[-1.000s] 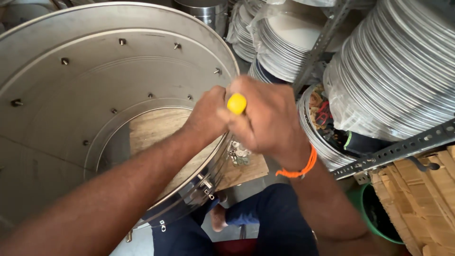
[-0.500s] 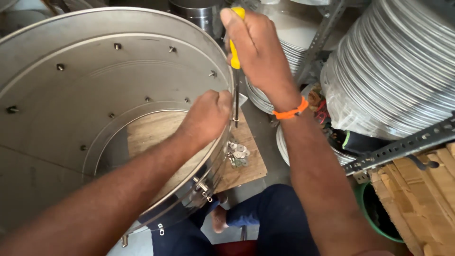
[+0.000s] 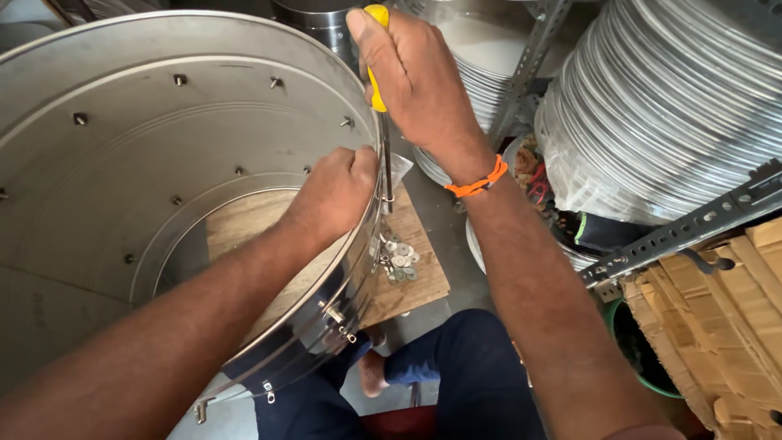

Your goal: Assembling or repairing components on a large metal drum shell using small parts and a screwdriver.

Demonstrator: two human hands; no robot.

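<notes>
Item: my right hand fist-clamped on screwdriver, shaft vertical, tip down at drum rim; left hand curled over that rim just left.

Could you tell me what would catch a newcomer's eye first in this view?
The large shiny steel drum fills the left, studded inside with small bolts. At its rim the right hand holds a yellow-handled screwdriver upright, while the left hand grips the rim. Stacks of round steel plates crowd the shelves at right.
</notes>
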